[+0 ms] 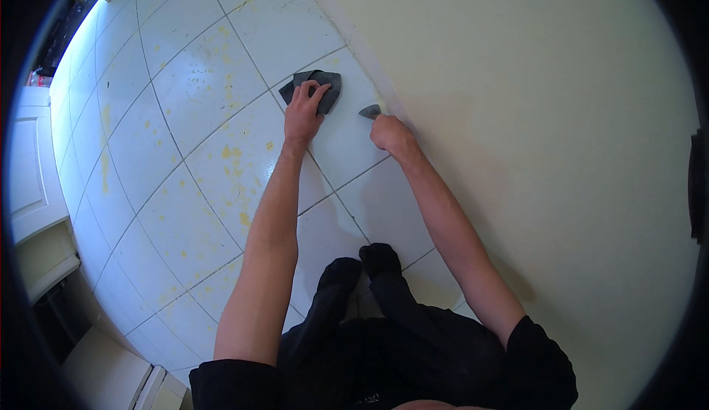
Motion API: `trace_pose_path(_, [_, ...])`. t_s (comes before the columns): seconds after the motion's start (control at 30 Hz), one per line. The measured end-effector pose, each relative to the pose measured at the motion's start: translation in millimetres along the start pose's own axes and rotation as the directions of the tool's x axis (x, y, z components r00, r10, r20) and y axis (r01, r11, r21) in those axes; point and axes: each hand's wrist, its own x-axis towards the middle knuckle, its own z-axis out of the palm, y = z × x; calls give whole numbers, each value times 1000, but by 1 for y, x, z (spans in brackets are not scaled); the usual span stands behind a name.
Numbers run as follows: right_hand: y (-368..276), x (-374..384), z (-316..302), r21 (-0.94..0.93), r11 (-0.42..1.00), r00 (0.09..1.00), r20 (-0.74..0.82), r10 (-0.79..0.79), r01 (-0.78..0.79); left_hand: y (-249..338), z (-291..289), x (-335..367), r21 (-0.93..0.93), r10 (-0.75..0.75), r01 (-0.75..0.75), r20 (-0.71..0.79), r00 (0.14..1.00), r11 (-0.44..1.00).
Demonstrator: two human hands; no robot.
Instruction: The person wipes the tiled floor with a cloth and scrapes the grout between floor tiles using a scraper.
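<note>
My left hand (303,115) presses a dark grey cloth (330,98) onto the white floor tiles, its fingers bent over the folded fabric. To the right, beside the foot of the wall, my right hand (391,134) is closed around a scraper, whose handle is hidden in the fist. The scraper's flat, dark metal blade (369,112) points left toward the cloth and lies at or just above the tile. Yellow spots (233,152) and streaks are scattered over the tiles left of my left arm.
A cream wall (546,100) rises along the right side. My feet in black socks (380,259) stand on the tiles close behind the hands. White cabinet doors (33,174) line the left edge, and a pale box-like piece (111,373) sits at the lower left.
</note>
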Motion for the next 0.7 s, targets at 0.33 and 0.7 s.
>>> trace_pose_path(0.33, [7,12,-4,65,995,992,-105,-72,79,3,1,2,-2,-6,6,5,1000,1000])
trace_pose_path(0.7, [7,-2,21,98,994,997,-58,56,-50,3,-1,0,6,16,-15,-27,1000,1000])
